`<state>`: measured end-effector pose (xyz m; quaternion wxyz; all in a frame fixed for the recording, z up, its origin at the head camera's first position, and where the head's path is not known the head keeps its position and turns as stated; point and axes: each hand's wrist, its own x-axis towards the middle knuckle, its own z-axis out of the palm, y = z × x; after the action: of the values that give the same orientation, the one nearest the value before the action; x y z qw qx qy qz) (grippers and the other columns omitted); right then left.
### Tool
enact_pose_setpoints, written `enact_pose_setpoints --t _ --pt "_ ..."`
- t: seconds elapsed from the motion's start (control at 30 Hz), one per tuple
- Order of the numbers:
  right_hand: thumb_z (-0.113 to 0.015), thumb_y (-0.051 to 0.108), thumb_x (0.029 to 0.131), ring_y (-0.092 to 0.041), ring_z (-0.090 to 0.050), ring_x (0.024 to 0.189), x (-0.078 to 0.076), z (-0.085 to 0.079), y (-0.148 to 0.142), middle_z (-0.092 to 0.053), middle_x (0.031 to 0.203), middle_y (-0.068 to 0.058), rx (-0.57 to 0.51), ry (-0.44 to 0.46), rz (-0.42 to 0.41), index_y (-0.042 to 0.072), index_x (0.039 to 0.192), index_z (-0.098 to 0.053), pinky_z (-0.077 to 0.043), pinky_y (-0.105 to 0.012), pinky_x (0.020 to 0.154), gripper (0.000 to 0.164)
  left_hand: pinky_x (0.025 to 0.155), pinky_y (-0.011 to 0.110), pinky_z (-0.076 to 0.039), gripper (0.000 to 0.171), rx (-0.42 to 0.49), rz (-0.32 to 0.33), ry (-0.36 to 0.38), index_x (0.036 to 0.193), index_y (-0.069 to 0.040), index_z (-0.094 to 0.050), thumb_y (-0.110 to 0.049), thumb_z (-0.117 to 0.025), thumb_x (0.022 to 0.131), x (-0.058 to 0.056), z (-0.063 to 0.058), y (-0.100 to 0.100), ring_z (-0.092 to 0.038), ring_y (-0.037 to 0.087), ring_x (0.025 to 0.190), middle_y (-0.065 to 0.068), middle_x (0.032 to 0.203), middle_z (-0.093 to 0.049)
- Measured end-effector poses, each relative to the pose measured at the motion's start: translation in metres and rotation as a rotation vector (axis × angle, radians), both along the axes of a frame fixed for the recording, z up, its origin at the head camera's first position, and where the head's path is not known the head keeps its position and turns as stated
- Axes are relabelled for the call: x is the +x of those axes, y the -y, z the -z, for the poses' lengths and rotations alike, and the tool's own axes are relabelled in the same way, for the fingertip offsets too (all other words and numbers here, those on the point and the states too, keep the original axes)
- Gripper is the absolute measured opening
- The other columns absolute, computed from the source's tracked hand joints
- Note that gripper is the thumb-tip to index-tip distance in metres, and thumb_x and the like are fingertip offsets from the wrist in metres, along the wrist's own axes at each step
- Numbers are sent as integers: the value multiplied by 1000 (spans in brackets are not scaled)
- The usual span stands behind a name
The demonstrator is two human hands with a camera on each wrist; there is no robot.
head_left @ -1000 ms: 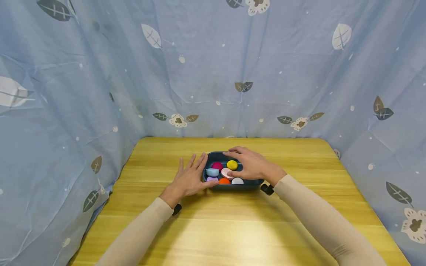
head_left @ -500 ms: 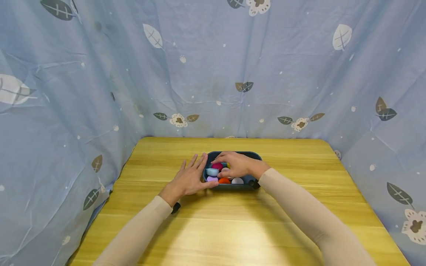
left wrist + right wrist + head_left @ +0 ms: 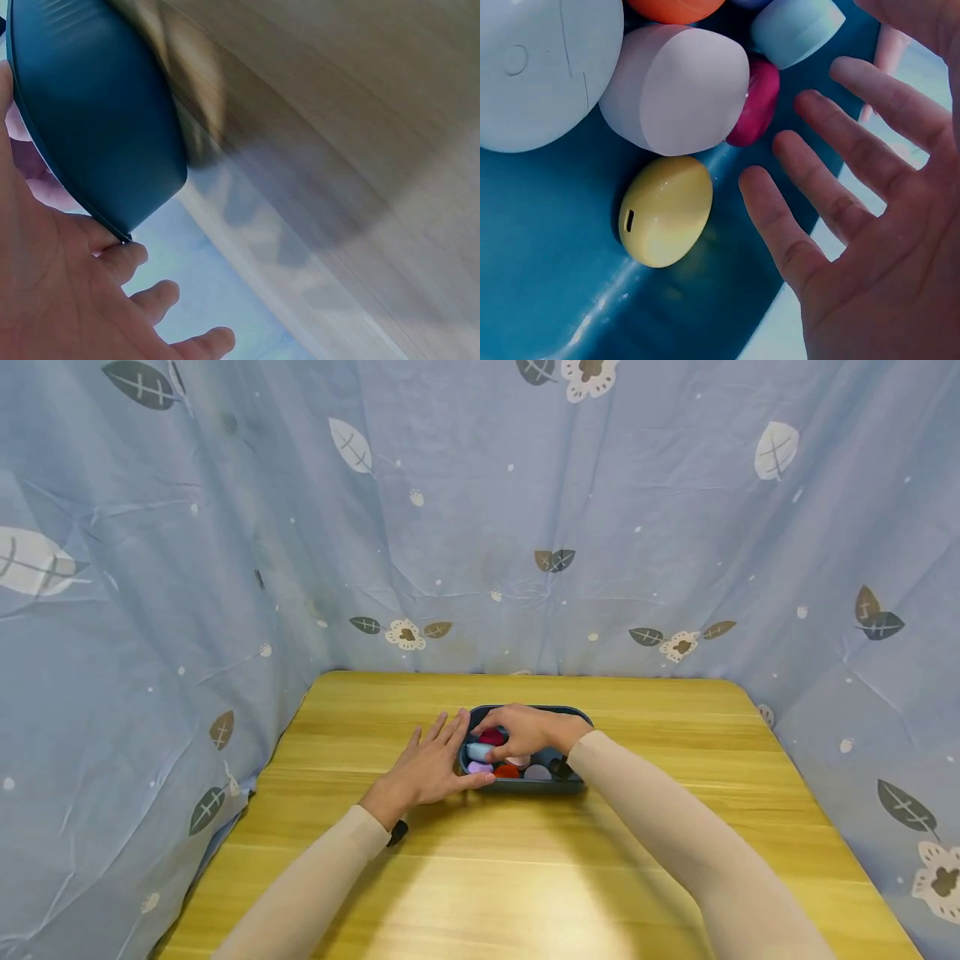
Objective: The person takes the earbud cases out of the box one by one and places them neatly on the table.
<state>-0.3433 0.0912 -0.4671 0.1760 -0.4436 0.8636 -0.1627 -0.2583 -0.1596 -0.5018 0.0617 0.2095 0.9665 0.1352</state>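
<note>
A dark blue oblong container (image 3: 525,787) holds several rounded, coloured pieces. My left hand (image 3: 423,772) lies with straight, spread fingers against its left end, touching the rim. Over the container's inside, my right hand (image 3: 528,731) reaches left, its thumb and index finger around a light blue piece (image 3: 478,751). Seen from the right wrist, the fingers (image 3: 847,142) are extended and apart, beside that piece and a crimson one (image 3: 757,105). A pale pink piece (image 3: 694,90) and a slotted yellow egg shape (image 3: 667,214) lie near; the hand hides the yellow one in the head view.
Lavender (image 3: 480,767), orange (image 3: 507,772) and greyish white (image 3: 537,772) pieces lie along the container's near side. The wooden table (image 3: 480,877) ends at a patterned blue curtain (image 3: 480,527) behind and on both sides.
My right hand has moved left and down into the container, from the pale pink piece to the light blue one. My left hand has stayed at the left end.
</note>
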Motion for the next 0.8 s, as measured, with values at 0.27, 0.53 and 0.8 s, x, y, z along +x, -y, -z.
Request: enact_pose_setpoints --t 0.27,0.53,0.8 --pt "-80 38 113 -23 -76 135 -6 8 6 -77 156 -8 -9 29 -6 10 162 -70 -62 -46 120 57 144 79 -16 130 6 2 12 190 -19 -2 -98 -54 101 -1 0 0 -10 41 186 2 199 -7" --pt "-83 32 111 -16 -78 120 -8 9 12 -83 137 -4 -26 70 8 10 152 -75 -66 -41 112 47 144 78 -19 129 7 -5 27 190 -20 -1 -98 -53 101 -2 -1 0 -8 38 186 2 199 -6" --pt "-87 32 109 -14 -77 116 -10 11 11 -83 132 -3 -26 84 19 11 150 -76 -66 -39 110 48 144 79 -19 129 25 -11 42 190 -20 -1 -96 -56 101 -1 -2 -1 -9 40 186 2 199 -5"
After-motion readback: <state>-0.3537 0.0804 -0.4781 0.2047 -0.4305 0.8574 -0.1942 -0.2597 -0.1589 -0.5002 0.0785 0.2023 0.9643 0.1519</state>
